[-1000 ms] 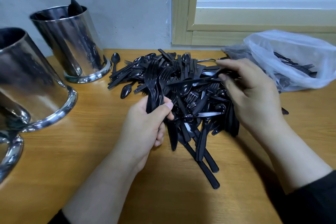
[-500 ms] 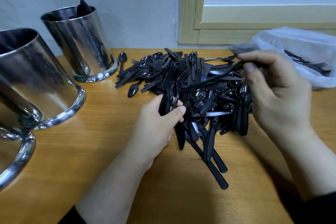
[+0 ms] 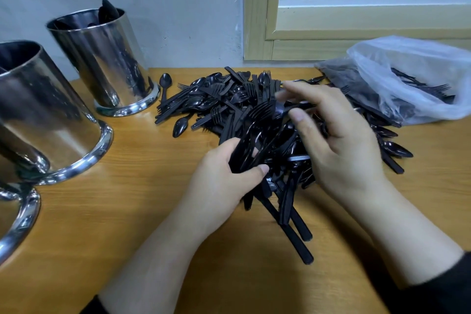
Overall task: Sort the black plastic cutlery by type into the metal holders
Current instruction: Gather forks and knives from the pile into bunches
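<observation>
Head view: the left hand (image 3: 224, 181) grips a bundle of black forks (image 3: 251, 132) by their handles, fingers curled beneath and thumb pressed across the front; the tines fan upward past the fingertips toward the pile of black cutlery (image 3: 229, 102). The right hand (image 3: 339, 150) sits just beside the bundle, on its far right; its thumb and forefinger are narrowed round a single black piece (image 3: 293, 107) whose type cannot be told through motion blur; the remaining fingers are loosely spread above it. The single piece lies against the upper part of the fork bundle, touching or nearly touching; which cannot be told.

Beyond both sets of fingertips the pile covers the wooden table (image 3: 127, 199); forks, spoons and knives lie mixed; several knife handles (image 3: 295, 227) project out from under the left palm toward the person. A lone spoon (image 3: 180, 126) lies left of the left fingers, apart from the pile's edge.

Well to the left of the left hand stand the metal holders: the far holder (image 3: 107, 58) against the wall with dark cutlery tips showing above its rim; the near holder (image 3: 43, 115); a third holder's base (image 3: 17, 214) at the frame edge.

Right of the right fingers, a clear plastic bag (image 3: 413, 76) holds more black cutlery.
</observation>
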`<state>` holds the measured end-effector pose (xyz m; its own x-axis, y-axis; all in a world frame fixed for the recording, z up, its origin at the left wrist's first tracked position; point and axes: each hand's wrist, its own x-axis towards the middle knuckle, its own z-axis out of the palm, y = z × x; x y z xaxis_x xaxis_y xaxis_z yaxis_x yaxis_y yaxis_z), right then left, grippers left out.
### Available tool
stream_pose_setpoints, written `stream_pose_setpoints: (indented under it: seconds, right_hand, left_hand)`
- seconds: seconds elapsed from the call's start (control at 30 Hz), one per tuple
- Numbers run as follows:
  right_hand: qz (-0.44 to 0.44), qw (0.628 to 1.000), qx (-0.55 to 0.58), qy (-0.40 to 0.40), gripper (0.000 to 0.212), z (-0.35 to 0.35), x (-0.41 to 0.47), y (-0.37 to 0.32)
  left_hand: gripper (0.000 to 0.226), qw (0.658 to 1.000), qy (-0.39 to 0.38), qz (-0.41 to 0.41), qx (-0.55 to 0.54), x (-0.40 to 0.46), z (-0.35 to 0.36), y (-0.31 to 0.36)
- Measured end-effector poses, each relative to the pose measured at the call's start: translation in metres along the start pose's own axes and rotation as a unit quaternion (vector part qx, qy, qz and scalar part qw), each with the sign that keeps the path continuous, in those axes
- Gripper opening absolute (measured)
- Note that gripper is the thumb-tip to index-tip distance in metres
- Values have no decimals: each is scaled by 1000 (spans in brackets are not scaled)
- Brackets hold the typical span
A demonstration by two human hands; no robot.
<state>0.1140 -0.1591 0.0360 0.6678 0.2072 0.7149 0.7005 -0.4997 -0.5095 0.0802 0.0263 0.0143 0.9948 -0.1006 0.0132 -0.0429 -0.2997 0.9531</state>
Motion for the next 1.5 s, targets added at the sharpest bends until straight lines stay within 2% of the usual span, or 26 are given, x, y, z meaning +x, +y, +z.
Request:
stream_pose_setpoints:
  seconds: [0.07, 0.2, 0.33, 0.47, 0.53, 0.63, 0.67, 0.77, 0.93, 1.03, 1.2, 1.23, 1.33, 1.4, 1.5]
  right_hand:
    - [-19, 999, -25, -28, 40, 6, 1, 0]
    - [18, 997, -2, -80, 49, 9, 2, -1]
    - [49, 992, 19, -117, 52, 4, -1, 0]
    - [45, 990, 12, -131, 52, 1, -1, 1]
    - [47, 994, -28, -91, 52, -8, 1, 11]
    - [131, 981, -101, 101, 35, -45, 5, 39]
    - [173, 968, -133, 124, 26, -59, 3, 49]
    - [279, 943, -178, 29, 18, -79, -13, 70]
    - [303, 925, -226, -47, 39, -65, -19, 72]
    - [330, 903, -260, -86, 45, -58, -16, 76]
    - [338, 903, -234, -124, 23, -79, -13, 72]
    - [336, 901, -222, -161, 23, -86, -13, 70]
    - [317, 881, -210, -281, 40, -95, -16, 67]
    - [309, 883, -206, -288, 45, -92, -17, 71]
    - [288, 898, -198, -267, 40, -88, -17, 74]
  left_hand:
    - [10, 1000, -9, 9, 0, -2, 1, 1]
    - [13, 1000, -12, 12, 0, -1, 3, 1]
    - [19, 1000, -23, -6, 12, -3, 4, 1]
    - [23, 1000, -18, -11, -13, -5, 4, 5]
    - [22, 999, -8, -13, -40, -7, 5, 7]
    - [19, 996, 24, -20, -81, -9, 8, 8]
    - [19, 995, 36, -23, -95, -10, 10, 9]
    - [18, 986, 58, -14, -159, -11, 20, 13]
    - [18, 964, 59, -3, -260, -9, 46, 26]
    - [19, 965, 47, -3, -258, -5, 57, 31]
    - [17, 970, 63, -3, -236, -5, 50, 28]
    - [18, 969, 64, -5, -238, -4, 49, 27]
    - [19, 968, 62, -9, -242, -1, 48, 25]
    - [20, 969, 60, -11, -241, -2, 49, 26]
    - [19, 970, 62, -9, -237, -2, 51, 28]
